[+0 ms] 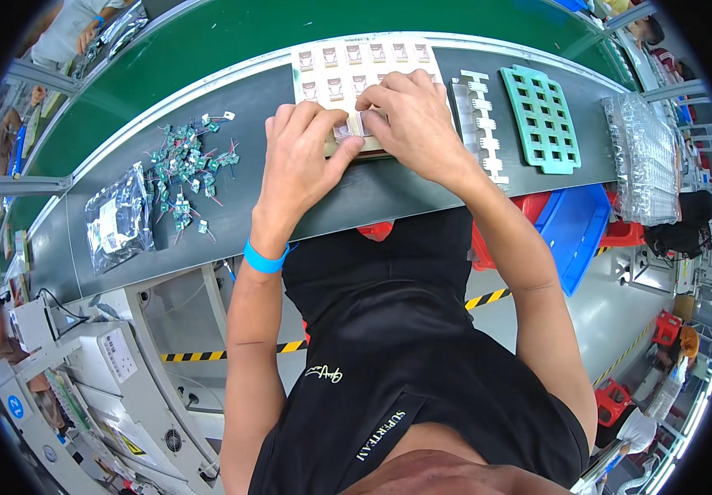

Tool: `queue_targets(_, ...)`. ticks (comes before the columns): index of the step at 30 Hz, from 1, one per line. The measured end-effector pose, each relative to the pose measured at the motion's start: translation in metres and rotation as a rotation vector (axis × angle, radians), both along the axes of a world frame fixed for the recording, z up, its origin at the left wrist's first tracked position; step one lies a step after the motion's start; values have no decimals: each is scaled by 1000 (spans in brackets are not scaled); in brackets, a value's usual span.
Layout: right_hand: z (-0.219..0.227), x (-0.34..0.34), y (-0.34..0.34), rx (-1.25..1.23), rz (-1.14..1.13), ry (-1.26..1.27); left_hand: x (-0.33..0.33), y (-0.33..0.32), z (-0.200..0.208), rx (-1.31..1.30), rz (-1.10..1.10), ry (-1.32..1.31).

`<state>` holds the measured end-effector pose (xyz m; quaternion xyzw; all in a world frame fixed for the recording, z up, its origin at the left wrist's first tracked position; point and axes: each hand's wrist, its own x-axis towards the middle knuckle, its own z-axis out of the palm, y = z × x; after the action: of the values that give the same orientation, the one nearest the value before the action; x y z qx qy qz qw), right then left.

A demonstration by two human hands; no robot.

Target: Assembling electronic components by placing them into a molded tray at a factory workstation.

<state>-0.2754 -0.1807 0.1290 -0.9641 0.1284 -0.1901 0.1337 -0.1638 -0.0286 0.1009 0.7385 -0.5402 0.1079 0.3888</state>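
A cream tray [300, 66] with rows of small recesses, many showing brown and white parts, lies on the bench in front of me. My left hand [302, 157] rests over its near left corner, thumb and index bent around a small pale, partly clear piece [343, 130]. Beside it, my right hand [418, 124] leans over the tray's near right part. Its thumb and index are curled close together next to that piece; what lies between these fingertips is hidden. Both hands cover much of the near rows.
Left on the bench are a pile of small green circuit boards with wires [181, 165] and a silvery plastic bag [118, 216]. To the right stand a white toothed strip [485, 124], a green slotted tray [541, 120] and stacked clear trays [643, 157]. A blue bin [575, 231] sits below the bench.
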Motion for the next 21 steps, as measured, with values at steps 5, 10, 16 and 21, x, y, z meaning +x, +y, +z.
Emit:
queue_targets(5, 0, -7, -7, -50, 43, -50, 1, -1, 1, 73, 28, 24)
queue_targets(10, 0, -5, 0, -201, 68, -97, 3, -3, 8, 191, 14, 152)
queue_targets(16, -2, 3, 3, -226, -38, -124, 4, -4, 13, 237, 38, 174)
queue_targets(21, -6, 2, -3, -184, -47, -25, 2, -11, 21, 340, 25, 162)
